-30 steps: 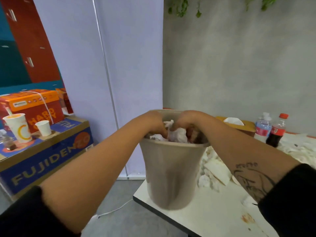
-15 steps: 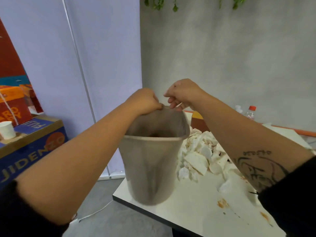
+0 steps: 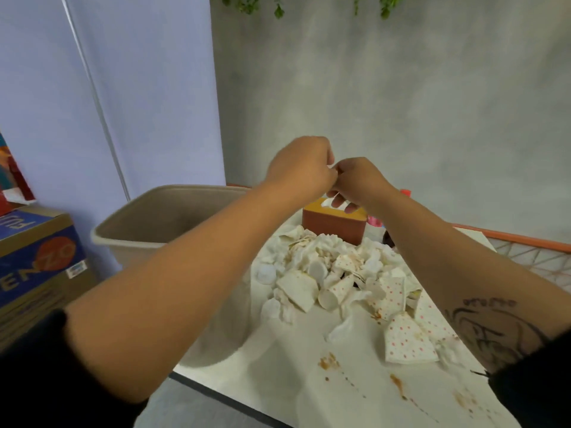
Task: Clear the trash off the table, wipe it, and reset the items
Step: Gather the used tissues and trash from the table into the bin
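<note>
A white table (image 3: 278,381), spotted with brown stains (image 3: 329,362) at its near end, carries a pile (image 3: 340,273) of crumpled tissues and crushed paper cups, some of them red-dotted, heaped just in front of the tissue box (image 3: 332,228). A tuft of white tissue shows in the slot on top of the tissue box. To its left, at the table's edge and half hidden behind the left forearm, stands a beige bin (image 3: 160,211); only its bare far inner wall shows, so its contents cannot be made out. Farther left of the tissue box sits a blue carton (image 3: 40,257).

Above the tissue box the left hand (image 3: 301,166) and right hand (image 3: 358,182) meet knuckle to knuckle in mid-air. The left is balled into a fist, and the right has its upper fingers tucked against it and two fingertips hanging down (whether either hand is grasping anything cannot be told). Bottles (image 3: 375,221) peep out just right of the tissue box, behind the right forearm.

Half a second earlier both hands gripped the bin's rim and held it up over the table's edge. They have since let go, and the bin sits lower. A second ago white trash filled its mouth.
</note>
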